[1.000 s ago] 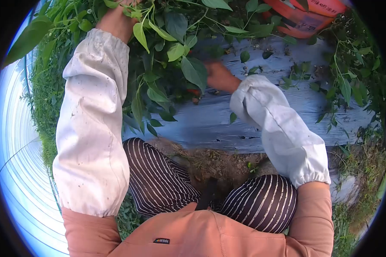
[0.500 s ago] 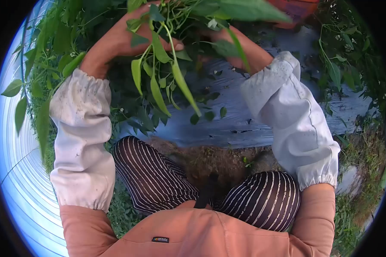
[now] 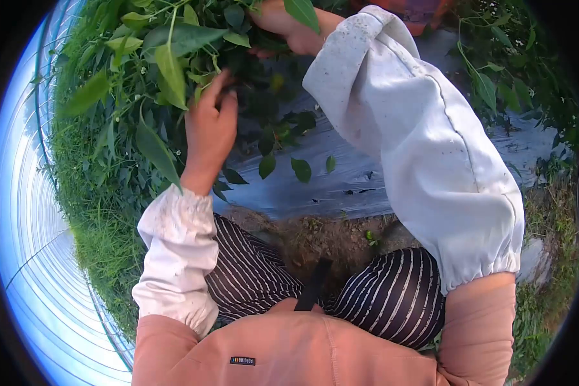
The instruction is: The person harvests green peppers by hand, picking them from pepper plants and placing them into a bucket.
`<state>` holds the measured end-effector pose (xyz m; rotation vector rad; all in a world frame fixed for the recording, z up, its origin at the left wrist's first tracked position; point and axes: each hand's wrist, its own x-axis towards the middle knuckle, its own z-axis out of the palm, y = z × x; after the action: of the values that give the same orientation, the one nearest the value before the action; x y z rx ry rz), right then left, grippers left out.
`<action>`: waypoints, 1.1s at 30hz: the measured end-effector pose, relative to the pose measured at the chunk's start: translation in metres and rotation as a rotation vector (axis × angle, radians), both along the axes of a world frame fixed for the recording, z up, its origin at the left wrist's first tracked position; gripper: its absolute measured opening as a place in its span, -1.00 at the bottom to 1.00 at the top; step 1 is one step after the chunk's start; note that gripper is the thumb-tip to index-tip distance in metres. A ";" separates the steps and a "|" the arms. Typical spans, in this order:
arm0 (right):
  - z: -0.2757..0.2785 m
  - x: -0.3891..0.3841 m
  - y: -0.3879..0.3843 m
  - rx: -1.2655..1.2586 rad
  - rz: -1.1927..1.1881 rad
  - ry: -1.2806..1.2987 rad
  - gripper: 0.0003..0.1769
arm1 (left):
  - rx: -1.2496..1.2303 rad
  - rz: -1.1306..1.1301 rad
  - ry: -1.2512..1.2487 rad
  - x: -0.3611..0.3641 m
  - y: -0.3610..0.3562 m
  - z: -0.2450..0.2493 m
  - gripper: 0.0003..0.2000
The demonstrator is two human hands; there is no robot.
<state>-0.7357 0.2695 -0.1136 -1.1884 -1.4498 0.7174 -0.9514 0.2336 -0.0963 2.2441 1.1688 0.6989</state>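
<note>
Among the leaves of a bushy green plant (image 3: 167, 71) with small white flowers, my left hand (image 3: 209, 135) is raised. Its fingers are curled in at the foliage, thumb close to the index finger; what they hold, if anything, is hidden. My right hand (image 3: 296, 29) reaches into the same plant at the top of the view, farther in than the left. A leaf (image 3: 302, 14) covers part of it, and its fingers are mostly out of sight in the shadowed foliage.
Silvery plastic sheeting (image 3: 315, 183) covers the bed under the plant, with bare soil (image 3: 328, 238) before my knees. An orange-red object (image 3: 418, 13) lies beyond my right forearm. More plants (image 3: 508, 64) grow on the right. A pale ribbed greenhouse wall (image 3: 29, 257) curves along the left.
My left hand has come down and inward, its fingers now in the leaves. My right hand has moved up and left. The long hanging leaves between the hands have swung away to the left.
</note>
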 end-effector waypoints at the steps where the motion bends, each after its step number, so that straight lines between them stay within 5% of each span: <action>1: 0.002 0.003 0.003 0.018 -0.020 -0.076 -0.72 | 0.006 -0.021 0.037 -0.006 0.034 -0.017 -0.67; 2: 0.006 0.004 0.005 0.039 -0.037 -0.151 -0.72 | 0.003 -0.030 0.027 0.007 0.035 -0.016 -0.67; 4: 0.011 0.006 0.009 0.073 -0.060 -0.275 -0.73 | 0.677 0.047 0.326 0.039 0.031 -0.010 -0.65; 6: 0.011 -0.001 0.006 0.119 -0.077 -0.389 -0.73 | 0.638 -0.003 0.247 0.043 0.042 -0.011 -0.62; 8: 0.007 -0.011 -0.001 0.169 -0.095 -0.490 -0.74 | 0.537 0.199 0.521 0.042 0.049 -0.010 -0.68; 9: 0.006 -0.012 -0.005 0.185 -0.100 -0.521 -0.74 | 0.760 0.145 0.418 0.038 0.062 -0.022 -0.81; 12: 0.008 -0.013 -0.012 0.225 -0.103 -0.601 -0.74 | 0.840 -0.009 0.064 0.036 0.089 -0.030 -0.82; 17: 0.010 0.001 -0.024 0.269 -0.089 -0.613 -0.75 | 0.807 -0.330 0.130 0.036 0.076 -0.018 -0.78; 22: 0.011 -0.001 -0.025 0.331 -0.112 -0.668 -0.76 | 0.594 -0.227 0.090 0.038 0.059 -0.024 -0.75; 25: 0.011 -0.001 -0.024 0.386 -0.123 -0.731 -0.76 | 0.909 -0.213 0.078 0.029 0.077 -0.038 -0.69; 30: 0.021 -0.003 -0.044 0.476 -0.326 -1.065 -0.78 | 0.867 -0.275 -0.022 0.040 0.077 -0.031 -0.67; 33: 0.062 0.009 -0.036 -0.074 0.508 -1.305 -0.72 | 0.841 -0.291 -0.060 0.030 0.079 -0.034 -0.65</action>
<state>-0.7270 0.2337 -0.0516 -1.4157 -2.8890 0.2477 -0.9215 0.3125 -0.1307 2.9434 0.5219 1.2900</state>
